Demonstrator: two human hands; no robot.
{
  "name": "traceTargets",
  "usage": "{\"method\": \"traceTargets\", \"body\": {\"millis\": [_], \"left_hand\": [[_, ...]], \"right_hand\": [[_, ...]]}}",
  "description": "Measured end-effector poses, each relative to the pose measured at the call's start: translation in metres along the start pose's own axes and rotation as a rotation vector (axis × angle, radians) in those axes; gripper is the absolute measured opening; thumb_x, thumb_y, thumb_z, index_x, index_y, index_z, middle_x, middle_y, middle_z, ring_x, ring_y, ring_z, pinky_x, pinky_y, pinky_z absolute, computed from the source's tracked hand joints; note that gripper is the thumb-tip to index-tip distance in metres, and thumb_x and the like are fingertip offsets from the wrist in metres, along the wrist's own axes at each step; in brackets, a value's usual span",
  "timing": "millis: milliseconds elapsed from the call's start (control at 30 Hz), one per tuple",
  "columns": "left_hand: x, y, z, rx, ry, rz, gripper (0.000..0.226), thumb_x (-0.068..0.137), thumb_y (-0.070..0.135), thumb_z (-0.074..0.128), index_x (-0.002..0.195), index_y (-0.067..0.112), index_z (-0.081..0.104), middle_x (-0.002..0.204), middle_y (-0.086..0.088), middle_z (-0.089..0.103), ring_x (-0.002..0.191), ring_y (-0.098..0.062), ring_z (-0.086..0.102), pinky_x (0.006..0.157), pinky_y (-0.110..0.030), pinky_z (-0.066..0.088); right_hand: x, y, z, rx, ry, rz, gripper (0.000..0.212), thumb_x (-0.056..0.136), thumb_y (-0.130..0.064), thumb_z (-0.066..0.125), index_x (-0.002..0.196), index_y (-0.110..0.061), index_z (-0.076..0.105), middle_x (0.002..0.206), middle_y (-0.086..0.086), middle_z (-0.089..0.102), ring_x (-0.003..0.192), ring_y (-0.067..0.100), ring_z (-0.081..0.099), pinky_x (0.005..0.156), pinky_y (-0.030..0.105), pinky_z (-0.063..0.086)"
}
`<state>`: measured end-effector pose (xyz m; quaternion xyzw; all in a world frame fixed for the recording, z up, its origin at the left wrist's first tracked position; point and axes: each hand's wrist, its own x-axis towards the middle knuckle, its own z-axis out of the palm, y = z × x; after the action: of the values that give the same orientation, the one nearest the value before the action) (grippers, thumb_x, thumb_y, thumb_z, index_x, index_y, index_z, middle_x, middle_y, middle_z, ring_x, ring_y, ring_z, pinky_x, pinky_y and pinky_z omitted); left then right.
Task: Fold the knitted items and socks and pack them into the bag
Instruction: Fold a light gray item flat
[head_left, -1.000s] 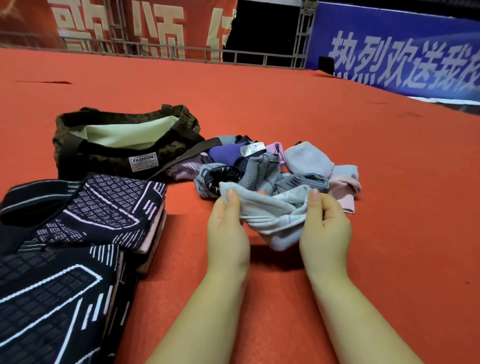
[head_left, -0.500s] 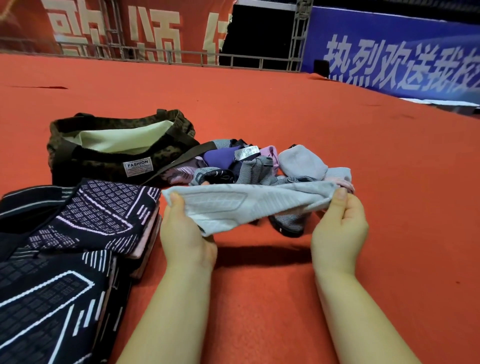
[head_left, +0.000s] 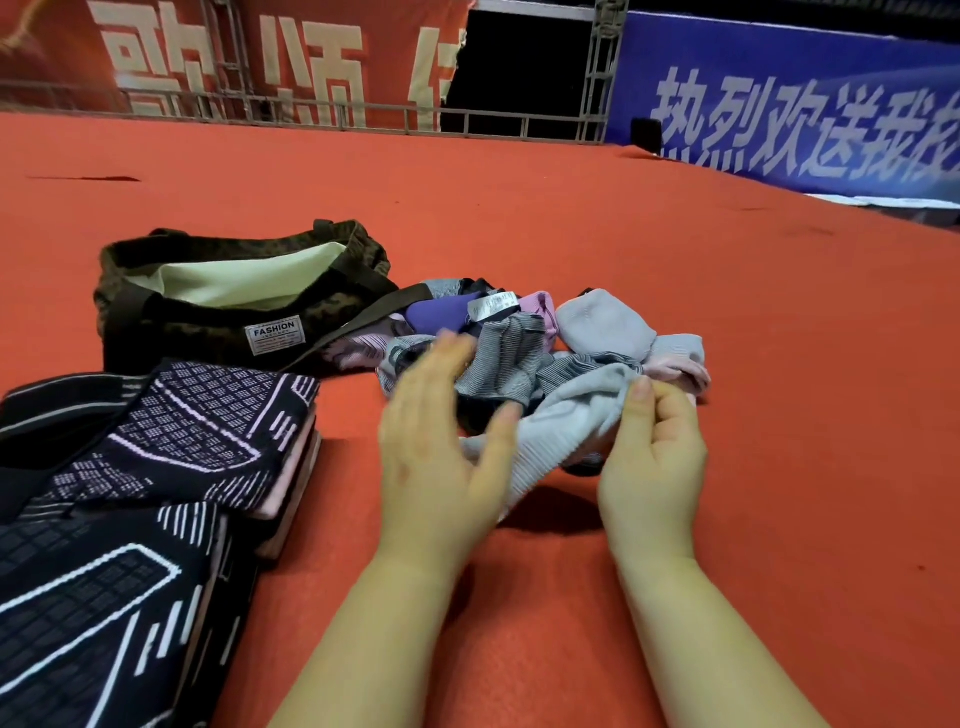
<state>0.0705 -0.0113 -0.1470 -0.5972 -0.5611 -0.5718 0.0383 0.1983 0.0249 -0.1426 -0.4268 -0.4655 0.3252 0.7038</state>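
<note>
Right hand (head_left: 652, 457) pinches pale grey sock (head_left: 563, 431), drooping leftward.

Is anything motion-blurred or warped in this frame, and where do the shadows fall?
Head view: the left hand is smeared by motion, its fingers especially; the right hand pinching the grey sock is sharp; wide-angle bending curves the banners; a soft shadow lies under the sock.
</note>
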Motion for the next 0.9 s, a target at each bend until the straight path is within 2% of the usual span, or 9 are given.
{"method": "traceTargets", "body": {"millis": [67,133,267,333,467,567,667,733,900], "left_hand": [[-0.005,0.008,0.003,-0.006,-0.23,0.057,0.058,0.076,0.055,0.056,0.123,0.02,0.058,0.12,0.01,0.06,0.11,-0.01,0.055,0.099,-0.03,0.039],[-0.01,0.005,0.008,0.037,-0.371,0.055,0.062,0.07,0.055,0.062,0.125,0.027,0.056,0.122,0.015,0.06,0.11,-0.003,0.051,0.098,-0.022,0.035],[-0.009,-0.001,0.009,-0.028,-0.366,-0.033,0.058,0.071,0.02,0.054,0.127,0.03,0.057,0.124,0.014,0.061,0.112,0.001,0.05,0.097,-0.01,0.032],[-0.008,0.0,0.008,-0.066,-0.335,-0.118,0.055,0.072,0.019,0.047,0.124,0.032,0.06,0.12,0.015,0.064,0.109,0.0,0.054,0.095,-0.015,0.038],[-0.011,0.003,0.01,-0.167,-0.227,-0.291,0.033,0.081,0.035,0.047,0.109,0.035,0.065,0.103,0.016,0.069,0.095,-0.004,0.063,0.084,-0.025,0.048],[-0.011,0.003,0.014,-0.371,-0.194,-0.44,0.026,0.083,0.043,0.045,0.098,0.034,0.064,0.094,0.013,0.071,0.088,0.0,0.064,0.079,-0.022,0.048],[-0.011,0.004,0.02,-0.616,-0.211,-0.612,0.028,0.085,0.045,0.051,0.102,0.027,0.065,0.103,0.004,0.071,0.1,-0.017,0.066,0.089,-0.038,0.05],[-0.01,0.006,0.021,-0.729,-0.226,-0.739,0.023,0.09,0.041,0.055,0.099,0.023,0.064,0.103,-0.002,0.069,0.1,-0.025,0.066,0.089,-0.043,0.052],[-0.006,0.006,0.016,-0.78,-0.22,-0.588,0.023,0.089,0.028,0.059,0.105,0.016,0.068,0.103,-0.01,0.072,0.095,-0.027,0.066,0.081,-0.043,0.052]], "right_hand": [[-0.001,0.0,-0.002,-0.023,0.015,-0.071,0.026,0.097,-0.031,0.044,0.077,-0.02,0.057,0.064,-0.008,0.055,0.06,-0.004,0.052,0.062,0.012,0.043],[0.0,0.0,-0.002,-0.057,0.043,-0.054,0.027,0.1,-0.023,0.043,0.079,-0.013,0.057,0.064,-0.009,0.055,0.057,-0.005,0.048,0.058,0.012,0.04],[0.0,-0.002,0.001,0.057,-0.033,0.07,0.021,0.096,-0.034,0.048,0.09,-0.018,0.061,0.078,0.001,0.068,0.073,0.014,0.064,0.069,0.034,0.052],[-0.004,-0.004,0.003,0.103,-0.148,0.033,0.017,0.09,-0.034,0.056,0.106,-0.026,0.055,0.094,-0.007,0.069,0.087,0.008,0.067,0.078,0.028,0.054],[-0.011,0.002,0.006,-0.021,-0.29,-0.067,0.043,0.075,-0.033,0.067,0.114,-0.032,0.05,0.117,-0.007,0.062,0.109,0.007,0.06,0.093,0.024,0.047],[-0.013,0.006,0.008,-0.085,-0.314,-0.044,0.037,0.072,-0.036,0.067,0.106,-0.025,0.059,0.107,-0.007,0.066,0.099,0.005,0.062,0.083,0.018,0.048],[-0.014,0.011,0.007,-0.125,-0.263,-0.062,0.033,0.073,-0.041,0.067,0.098,-0.021,0.065,0.097,-0.003,0.069,0.09,0.011,0.065,0.078,0.025,0.05],[-0.014,0.011,0.005,-0.145,-0.198,-0.101,0.025,0.078,-0.038,0.064,0.093,-0.018,0.066,0.089,-0.005,0.069,0.083,0.006,0.063,0.075,0.022,0.048],[-0.01,0.011,0.004,-0.12,-0.044,-0.17,0.016,0.086,-0.028,0.056,0.091,-0.016,0.065,0.079,-0.012,0.065,0.072,-0.007,0.057,0.068,0.009,0.043]]}}
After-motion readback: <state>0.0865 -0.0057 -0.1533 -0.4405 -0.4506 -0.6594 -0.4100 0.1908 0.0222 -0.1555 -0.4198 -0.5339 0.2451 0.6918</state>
